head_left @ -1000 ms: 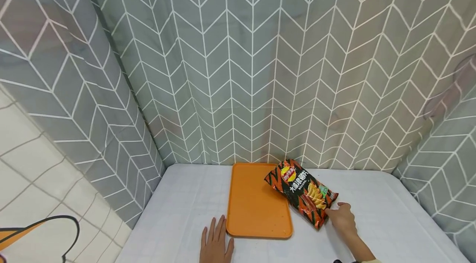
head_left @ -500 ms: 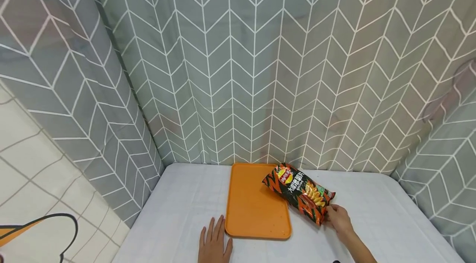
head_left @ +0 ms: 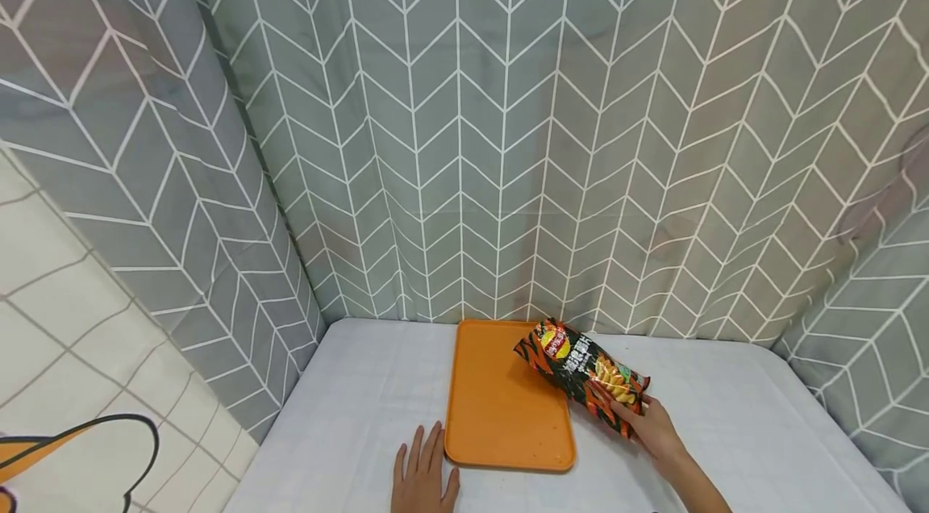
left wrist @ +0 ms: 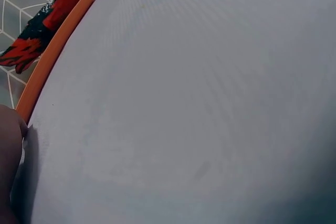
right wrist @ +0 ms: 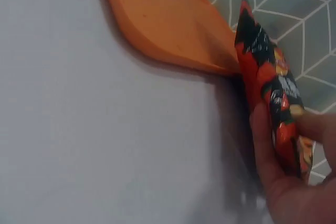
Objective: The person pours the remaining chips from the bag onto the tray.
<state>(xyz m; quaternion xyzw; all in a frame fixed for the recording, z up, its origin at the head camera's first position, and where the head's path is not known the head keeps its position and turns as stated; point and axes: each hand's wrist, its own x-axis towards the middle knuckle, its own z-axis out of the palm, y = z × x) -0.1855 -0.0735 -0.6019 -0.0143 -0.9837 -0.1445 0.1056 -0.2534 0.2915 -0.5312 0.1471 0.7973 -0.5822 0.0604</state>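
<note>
A black and orange bag of potato chips [head_left: 584, 372] slants across the right edge of an orange tray [head_left: 508, 416] in the head view. My right hand [head_left: 656, 431] grips the bag's lower right end, thumb on the printed face. In the right wrist view that hand [right wrist: 294, 182] has fingers on both sides of the chip bag [right wrist: 270, 87], which is tilted up off the table. My left hand [head_left: 424, 477] lies flat with fingers straight, fingertips at the tray's lower left corner. Only part of it shows in the left wrist view, beside the tray's edge [left wrist: 55, 51].
A white cloth covers the table [head_left: 363, 384]. Behind it hangs a grey curtain [head_left: 479, 174] with white chevron lines, and more curtain closes in both sides. A white tiled-pattern cloth [head_left: 94, 319] is at the left.
My right hand has shifted from touching the bag's corner to gripping its end, thumb on top. The bag has tilted and moved slightly. My left hand keeps its place by the tray.
</note>
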